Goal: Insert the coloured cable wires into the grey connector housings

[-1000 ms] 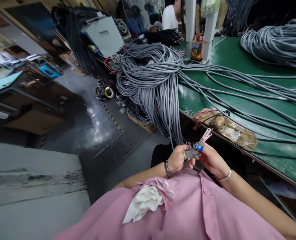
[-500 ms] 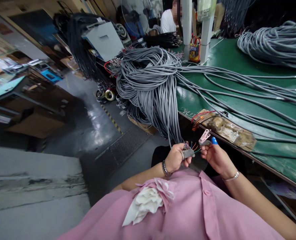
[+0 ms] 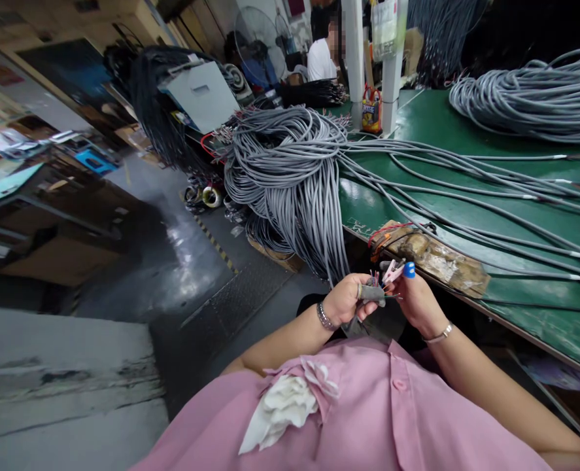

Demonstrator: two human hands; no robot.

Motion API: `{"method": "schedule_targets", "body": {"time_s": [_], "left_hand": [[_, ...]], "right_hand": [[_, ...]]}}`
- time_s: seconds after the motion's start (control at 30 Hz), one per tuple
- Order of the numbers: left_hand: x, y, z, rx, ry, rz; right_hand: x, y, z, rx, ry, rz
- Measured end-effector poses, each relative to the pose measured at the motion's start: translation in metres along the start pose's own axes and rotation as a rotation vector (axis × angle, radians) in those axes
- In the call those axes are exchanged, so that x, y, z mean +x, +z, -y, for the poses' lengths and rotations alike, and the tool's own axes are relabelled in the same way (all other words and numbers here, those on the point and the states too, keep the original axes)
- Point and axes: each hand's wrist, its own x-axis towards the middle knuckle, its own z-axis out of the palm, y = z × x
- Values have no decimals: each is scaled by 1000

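My left hand point(image 3: 346, 301) is closed on a bunch of thin coloured wires point(image 3: 375, 278) whose ends fan out above its fingers. A grey sleeve covers its thumb. Opposite it, my right hand point(image 3: 420, 302), with a blue cap on one fingertip, is closed with a pink clip point(image 3: 392, 271) at its fingers. The clip's tip points toward the wires, and a few wire ends reach between the hands. Whether the clip touches them is too small to tell. Both hands are just above my lap, in front of the table edge.
A thick bundle of grey cables point(image 3: 290, 157) hangs over the green table point(image 3: 420, 118), with strands running right. A taped wooden block point(image 3: 434, 258) lies at the near edge. A cable coil point(image 3: 529, 98), a snack bag point(image 3: 371, 110) and a seated person point(image 3: 322, 60) are farther back.
The pink clip has tilted lower, toward the wires. My right hand has come closer to my left. The view has shifted slightly.
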Motion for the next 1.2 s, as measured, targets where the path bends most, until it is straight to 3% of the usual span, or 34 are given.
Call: {"method": "schedule_targets", "body": {"time_s": [0.1, 0.33, 0.7, 0.8, 0.97, 1.2], "left_hand": [[4, 0, 3, -3, -2, 8], [4, -1, 10, 19, -45, 19], [-17, 4, 14, 21, -28, -26], [-24, 11, 16, -15, 24, -85], [-23, 21, 18, -127, 129, -210], [-18, 28, 20, -170, 171, -261]], "right_hand": [[4, 3, 0, 178, 112, 5], [5, 5, 1, 272, 82, -72], [-1, 3, 7, 322, 203, 75], [-4, 5, 11, 286, 220, 84], [-6, 10, 13, 188, 119, 13], [-2, 8, 7, 298, 182, -25]]}}
